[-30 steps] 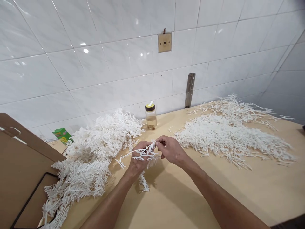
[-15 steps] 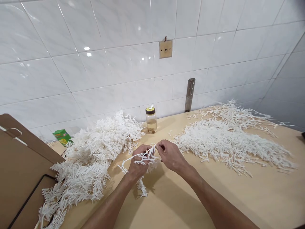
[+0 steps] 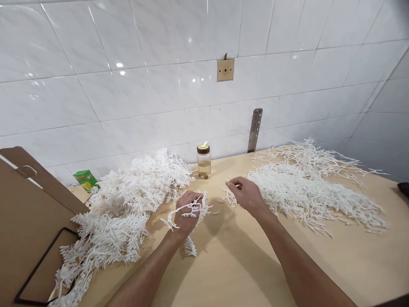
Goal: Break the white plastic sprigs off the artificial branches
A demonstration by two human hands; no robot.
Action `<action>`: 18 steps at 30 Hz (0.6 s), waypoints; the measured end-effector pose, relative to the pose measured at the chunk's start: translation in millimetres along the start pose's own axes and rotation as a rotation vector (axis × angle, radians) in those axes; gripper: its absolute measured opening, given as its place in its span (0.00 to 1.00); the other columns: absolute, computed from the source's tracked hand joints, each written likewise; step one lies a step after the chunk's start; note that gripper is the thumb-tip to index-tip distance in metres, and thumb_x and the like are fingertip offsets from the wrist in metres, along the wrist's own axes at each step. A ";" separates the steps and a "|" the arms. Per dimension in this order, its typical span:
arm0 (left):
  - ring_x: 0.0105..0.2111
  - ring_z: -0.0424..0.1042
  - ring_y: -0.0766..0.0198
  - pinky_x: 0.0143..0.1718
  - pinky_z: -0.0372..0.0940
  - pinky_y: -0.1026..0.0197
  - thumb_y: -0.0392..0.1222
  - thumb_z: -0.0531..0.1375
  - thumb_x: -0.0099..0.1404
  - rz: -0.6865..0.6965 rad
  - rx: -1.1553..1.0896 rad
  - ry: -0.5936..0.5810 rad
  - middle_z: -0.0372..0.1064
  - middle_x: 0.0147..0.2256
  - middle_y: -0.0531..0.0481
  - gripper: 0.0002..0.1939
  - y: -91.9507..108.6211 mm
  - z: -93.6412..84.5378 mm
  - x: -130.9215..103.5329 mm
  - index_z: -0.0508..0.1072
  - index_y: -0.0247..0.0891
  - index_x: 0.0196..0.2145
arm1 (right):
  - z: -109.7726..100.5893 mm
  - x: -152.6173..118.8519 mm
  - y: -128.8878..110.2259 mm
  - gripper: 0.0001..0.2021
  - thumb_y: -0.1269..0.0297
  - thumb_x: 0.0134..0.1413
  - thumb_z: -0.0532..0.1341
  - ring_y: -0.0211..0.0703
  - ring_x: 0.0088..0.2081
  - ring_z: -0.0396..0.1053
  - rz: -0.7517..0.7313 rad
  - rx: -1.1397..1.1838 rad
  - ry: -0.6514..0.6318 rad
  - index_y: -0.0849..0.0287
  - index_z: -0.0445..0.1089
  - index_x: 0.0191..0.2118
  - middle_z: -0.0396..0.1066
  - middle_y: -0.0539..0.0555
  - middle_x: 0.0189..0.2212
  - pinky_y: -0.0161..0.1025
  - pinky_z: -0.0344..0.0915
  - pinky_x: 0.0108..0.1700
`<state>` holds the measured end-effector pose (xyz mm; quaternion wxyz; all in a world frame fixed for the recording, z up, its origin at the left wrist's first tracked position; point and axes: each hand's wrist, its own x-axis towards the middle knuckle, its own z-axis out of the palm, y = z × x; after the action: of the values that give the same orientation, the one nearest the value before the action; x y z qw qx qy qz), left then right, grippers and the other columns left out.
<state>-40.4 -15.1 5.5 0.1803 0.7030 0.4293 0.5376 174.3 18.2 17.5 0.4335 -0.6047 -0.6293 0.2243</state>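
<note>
My left hand is closed on a bunch of white branched strands, some hanging below it and one long strand curving out to the left. To the right, my right hand is apart from the bunch, thumb and forefinger pinched together; whatever may be between the tips is too small to make out. Just under its fingertips lie small loose white pieces on the table. A big tangled heap of white branched strands is on the left, and a flatter pile spreads on the right.
A jar with a dark-rimmed yellow lid and liquid inside stands near the tiled wall. On the left are a cardboard box and a small green packet. A metal strip leans at the wall behind the wooden table.
My right hand has moved away from the bunch to the right, over the loose pieces. My left hand keeps its hold. The camera view has shifted slightly.
</note>
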 end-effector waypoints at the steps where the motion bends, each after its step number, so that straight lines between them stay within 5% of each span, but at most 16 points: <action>1: 0.31 0.70 0.60 0.36 0.64 0.58 0.35 0.59 0.61 0.021 0.026 0.027 0.73 0.30 0.47 0.08 -1.5 0.4 0.2 0.79 0.41 0.32 | 3.7 -5.0 -6.4 0.14 0.52 0.56 0.58 0.39 0.22 0.65 -0.008 0.098 -0.102 0.58 0.70 0.32 0.67 0.50 0.24 0.38 0.62 0.27; 5: 0.31 0.70 0.63 0.34 0.65 0.61 0.35 0.58 0.64 0.128 0.160 0.057 0.71 0.30 0.48 0.08 -6.8 1.1 -1.1 0.78 0.40 0.36 | 25.1 -25.1 -28.4 0.15 0.50 0.55 0.59 0.35 0.20 0.64 -0.062 0.332 -0.334 0.59 0.71 0.34 0.66 0.48 0.24 0.34 0.63 0.21; 18: 0.32 0.72 0.67 0.35 0.66 0.65 0.39 0.55 0.69 0.234 0.298 -0.046 0.70 0.35 0.47 0.10 -13.4 5.5 -7.1 0.76 0.40 0.42 | 36.3 -29.4 -29.5 0.11 0.56 0.54 0.59 0.36 0.21 0.66 0.010 0.381 -0.342 0.59 0.69 0.31 0.66 0.49 0.25 0.35 0.69 0.22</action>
<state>-41.2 -12.0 -10.4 0.0200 0.7792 0.4151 0.4691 124.8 -6.1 14.2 0.4260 -0.4685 -0.6367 0.4400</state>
